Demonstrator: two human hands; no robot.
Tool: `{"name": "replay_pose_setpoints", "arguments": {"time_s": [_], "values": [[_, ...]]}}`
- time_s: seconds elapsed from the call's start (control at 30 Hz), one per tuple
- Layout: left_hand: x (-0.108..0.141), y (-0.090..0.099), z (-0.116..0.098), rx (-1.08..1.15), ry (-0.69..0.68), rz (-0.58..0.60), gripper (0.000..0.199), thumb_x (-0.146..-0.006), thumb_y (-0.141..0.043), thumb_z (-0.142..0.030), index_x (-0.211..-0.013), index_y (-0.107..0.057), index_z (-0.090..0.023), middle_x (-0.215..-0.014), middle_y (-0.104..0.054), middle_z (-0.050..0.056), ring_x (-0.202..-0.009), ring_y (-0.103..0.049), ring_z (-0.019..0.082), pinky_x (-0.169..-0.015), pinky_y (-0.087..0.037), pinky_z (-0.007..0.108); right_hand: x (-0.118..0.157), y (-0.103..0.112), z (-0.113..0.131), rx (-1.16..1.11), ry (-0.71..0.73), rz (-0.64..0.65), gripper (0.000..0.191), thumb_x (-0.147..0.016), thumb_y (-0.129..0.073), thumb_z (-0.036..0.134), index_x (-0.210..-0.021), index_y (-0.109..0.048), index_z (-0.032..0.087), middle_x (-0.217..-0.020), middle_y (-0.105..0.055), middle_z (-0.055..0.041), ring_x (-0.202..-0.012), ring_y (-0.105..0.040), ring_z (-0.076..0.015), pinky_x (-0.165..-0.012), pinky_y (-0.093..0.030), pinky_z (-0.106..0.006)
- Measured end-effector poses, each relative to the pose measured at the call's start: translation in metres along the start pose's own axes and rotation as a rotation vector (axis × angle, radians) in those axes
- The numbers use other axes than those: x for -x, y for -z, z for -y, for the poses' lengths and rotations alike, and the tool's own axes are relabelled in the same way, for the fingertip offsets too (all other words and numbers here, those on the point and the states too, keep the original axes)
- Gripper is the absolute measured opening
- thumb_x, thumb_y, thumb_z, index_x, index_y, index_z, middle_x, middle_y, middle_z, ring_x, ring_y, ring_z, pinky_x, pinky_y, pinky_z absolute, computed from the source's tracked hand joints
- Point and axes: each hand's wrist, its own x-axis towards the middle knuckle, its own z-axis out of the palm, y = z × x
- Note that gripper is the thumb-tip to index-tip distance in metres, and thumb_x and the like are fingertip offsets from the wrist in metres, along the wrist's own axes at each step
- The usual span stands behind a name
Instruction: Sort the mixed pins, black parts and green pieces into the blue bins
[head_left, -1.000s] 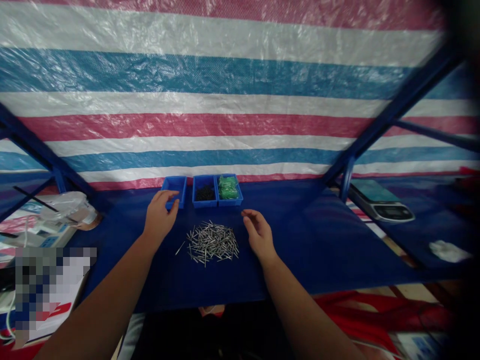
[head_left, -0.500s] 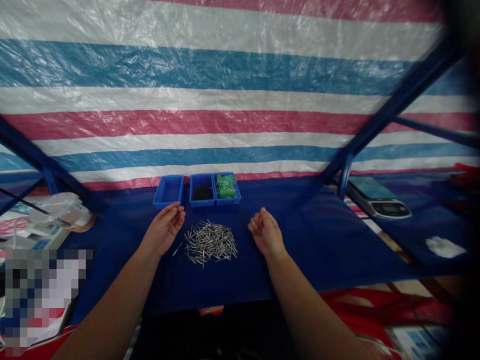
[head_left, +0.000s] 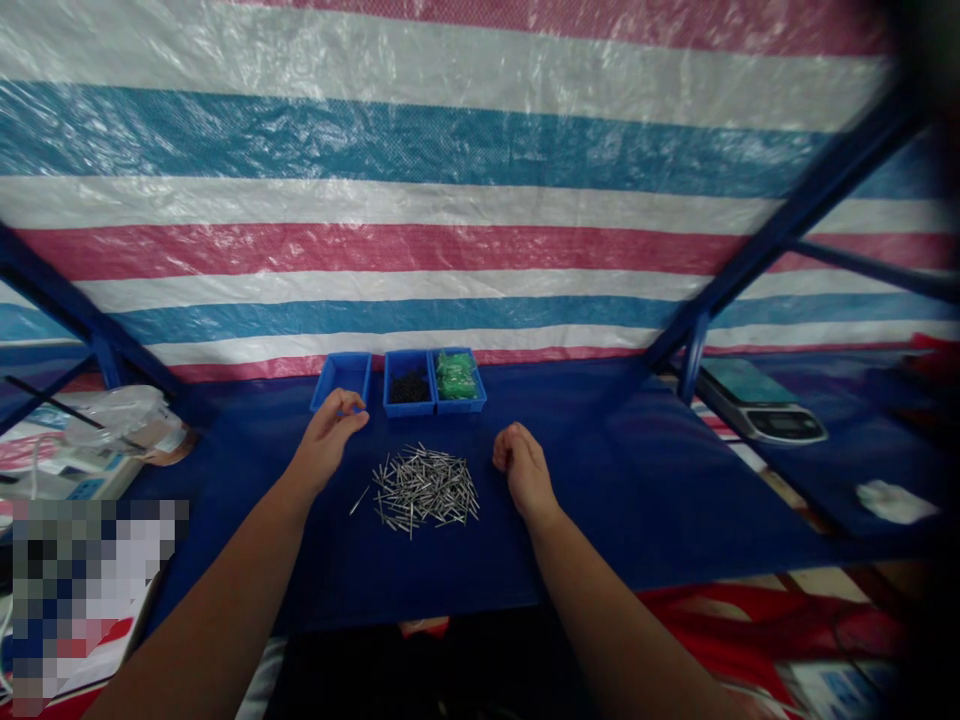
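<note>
A heap of thin silver metal pins (head_left: pixel 426 487) lies on the blue table, with a single loose pin (head_left: pixel 359 501) to its left. My left hand (head_left: pixel 326 435) is at the upper left of the heap, before the left blue box (head_left: pixel 322 378). Its fingers are curled towards the thumb; anything between them is too small to make out. To the right of the heap, my right hand (head_left: pixel 526 470) hovers closed, fingertips against the thumb. What it holds, if anything, is hidden.
Two more blue boxes stand at the back: one with small black pieces (head_left: pixel 409 387), one with green plastic packets (head_left: pixel 456 375). A digital scale (head_left: pixel 784 424) and a crumpled white piece (head_left: pixel 896 501) are at right. A clear plastic tub (head_left: pixel 139 420) stands left.
The fingers of my left hand have curled in and the hand has risen slightly towards the left box. My right hand has turned inward, its fingers more tightly closed. The heap looks the same.
</note>
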Motion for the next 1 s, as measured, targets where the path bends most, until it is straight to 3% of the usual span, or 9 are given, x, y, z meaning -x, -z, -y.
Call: {"name": "replay_pose_setpoints", "arguments": {"time_s": [0.07, 0.13, 0.23, 0.3, 0.43, 0.53, 0.87, 1.0], "values": [[-0.007, -0.002, -0.001, -0.372, -0.159, 0.039, 0.013, -0.082, -0.063, -0.030, -0.090, -0.058, -0.021, -0.102, -0.062, 0.004, -0.097, -0.055, 0.022, -0.090, -0.042, 0.037, -0.004, -0.002, -0.003, 0.219, 0.050, 0.038, 0.026, -0.091, -0.060, 0.047, -0.085, -0.052, 0.023, -0.071, -0.048, 0.0029, -0.059, -0.045, -0.0129, -0.052, -0.038, -0.026], [-0.013, -0.006, -0.003, -0.676, -0.246, 0.089, 0.026, -0.084, -0.063, -0.030, -0.109, -0.063, -0.023, -0.111, -0.063, 0.006, -0.110, -0.052, 0.027, -0.100, -0.037, 0.044, -0.011, -0.005, -0.005, 0.444, 0.127, 0.062, 0.024, -0.084, -0.066, 0.039, -0.098, -0.054, 0.023, -0.079, -0.053, 0.0010, -0.066, -0.051, -0.0154, -0.059, -0.043, -0.028], [-0.023, -0.019, -0.002, -0.950, -0.213, 0.185, 0.049, -0.083, -0.068, -0.036, -0.131, -0.060, -0.028, -0.116, -0.061, 0.010, -0.115, -0.048, 0.034, -0.097, -0.036, 0.048, -0.023, -0.009, -0.007, 0.633, 0.221, 0.055, 0.030, -0.082, -0.066, 0.033, -0.107, -0.055, 0.021, -0.090, -0.057, -0.0034, -0.073, -0.055, -0.0178, -0.065, -0.047, -0.031], [-0.027, -0.030, 0.000, -1.045, -0.211, 0.223, 0.049, -0.082, -0.071, -0.037, -0.130, -0.062, -0.029, -0.114, -0.061, 0.012, -0.114, -0.046, 0.036, -0.094, -0.035, 0.049, -0.027, -0.010, -0.009, 0.670, 0.256, 0.048, 0.027, -0.083, -0.062, 0.031, -0.107, -0.055, 0.021, -0.091, -0.058, -0.0044, -0.073, -0.055, -0.0183, -0.066, -0.047, -0.032], [-0.033, -0.045, 0.006, -1.114, -0.254, 0.228, 0.024, -0.083, -0.073, -0.035, -0.105, -0.073, -0.027, -0.106, -0.060, 0.010, -0.110, -0.046, 0.034, -0.093, -0.031, 0.048, -0.026, -0.010, -0.012, 0.676, 0.287, 0.059, 0.018, -0.084, -0.059, 0.027, -0.101, -0.057, 0.021, -0.085, -0.057, -0.0035, -0.071, -0.055, -0.0183, -0.067, -0.047, -0.032], [-0.032, -0.045, 0.013, -1.126, -0.261, 0.205, 0.015, -0.084, -0.072, -0.036, -0.093, -0.073, -0.024, -0.109, -0.061, 0.010, -0.111, -0.046, 0.034, -0.092, -0.030, 0.048, -0.023, -0.008, -0.013, 0.651, 0.292, 0.079, 0.014, -0.085, -0.059, 0.027, -0.098, -0.057, 0.021, -0.083, -0.057, -0.0026, -0.071, -0.055, -0.0180, -0.066, -0.046, -0.031], [-0.019, -0.032, 0.012, -1.063, -0.361, 0.073, 0.013, -0.093, -0.062, -0.034, -0.099, -0.065, -0.023, -0.113, -0.066, 0.010, -0.108, -0.054, 0.031, -0.093, -0.039, 0.046, -0.022, -0.007, -0.008, 0.553, 0.252, 0.099, 0.009, -0.087, -0.060, 0.029, -0.084, -0.056, 0.022, -0.071, -0.049, 0.0013, -0.064, -0.048, -0.0159, -0.060, -0.040, -0.028], [-0.003, -0.021, 0.001, -0.898, -0.414, -0.025, 0.013, -0.094, -0.060, -0.032, -0.097, -0.064, -0.021, -0.119, -0.058, 0.012, -0.110, -0.057, 0.029, -0.095, -0.046, 0.044, -0.019, -0.007, -0.004, 0.518, 0.288, 0.087, 0.014, -0.088, -0.063, 0.032, -0.091, -0.056, 0.022, -0.077, -0.050, 0.0004, -0.067, -0.048, -0.0158, -0.061, -0.041, -0.029]]}}
